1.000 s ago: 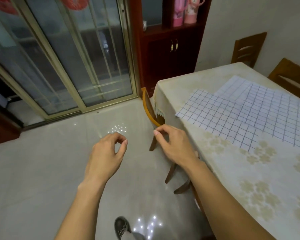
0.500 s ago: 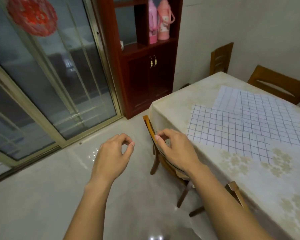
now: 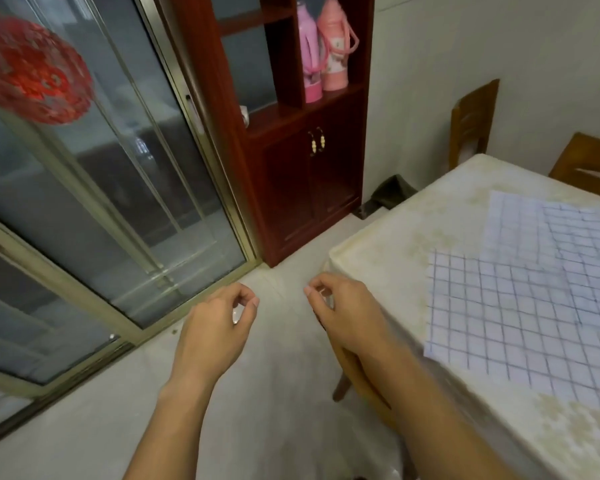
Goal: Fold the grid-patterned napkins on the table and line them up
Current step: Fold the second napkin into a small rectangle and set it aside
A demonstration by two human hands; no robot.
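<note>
Swung left since the earlier view, leaving napkins [image 3: 520, 306] flat and overlapping on table [image 3: 395, 244] at far right, nearer right hand [image 3: 347, 313] than left hand [image 3: 212, 327], both hands loosely curled, empty, short of the table.

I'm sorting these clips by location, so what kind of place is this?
Most likely a dining room in a home: a table under a pale cloth with wooden chairs at it, a dark red cabinet holding two pink flasks, and a sliding glass door.
</note>
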